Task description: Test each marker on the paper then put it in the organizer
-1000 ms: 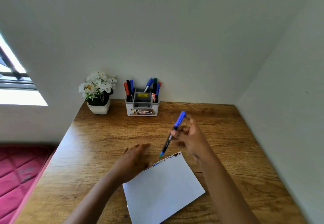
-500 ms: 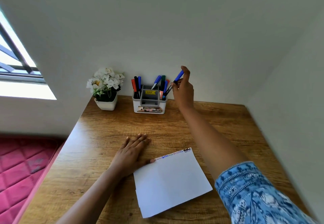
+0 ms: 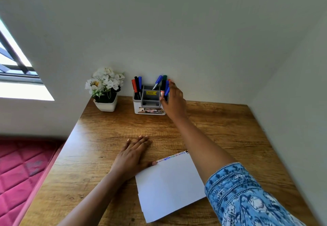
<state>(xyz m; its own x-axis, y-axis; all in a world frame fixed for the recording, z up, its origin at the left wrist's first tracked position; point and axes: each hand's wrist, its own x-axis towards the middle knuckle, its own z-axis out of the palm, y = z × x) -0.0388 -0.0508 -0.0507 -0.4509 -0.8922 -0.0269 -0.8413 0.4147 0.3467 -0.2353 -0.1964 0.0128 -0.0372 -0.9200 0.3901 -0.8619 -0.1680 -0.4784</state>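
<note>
At the far left of the view a window [image 3: 16, 77] let in bright light, and below it a red quilted mattress [image 3: 23, 169] lay beside the wooden bench [image 3: 99, 137]. Against the back wall stood a white pot of white flowers [image 3: 105, 91], and just right of it the white and grey organizer [image 3: 149, 101] with a yellow sticker on its middle section. Its left compartment held a red, a black and a blue marker upright; a blue-capped pen leaned in the rear; the right compartment held several more, among them a green-capped one.

The left hand [image 3: 131, 156] lay flat on the bench, fingers spread and gripping nothing, its thumb touching the top left corner of the paper [image 3: 169, 185]. The sheet lay tilted near the front edge, a line of coloured scribbles along its top border.

The right hand [image 3: 174, 101] reached across to the organizer's right side, covering that corner of it. Its fingers were loosely curled beside a blue marker [image 3: 166, 89] that stood in the right compartment; whether they still gripped it could not be told. The right forearm crossed above the paper's top right corner, and a blue patterned sleeve [image 3: 247, 195] hid the sheet's lower right part.
</note>
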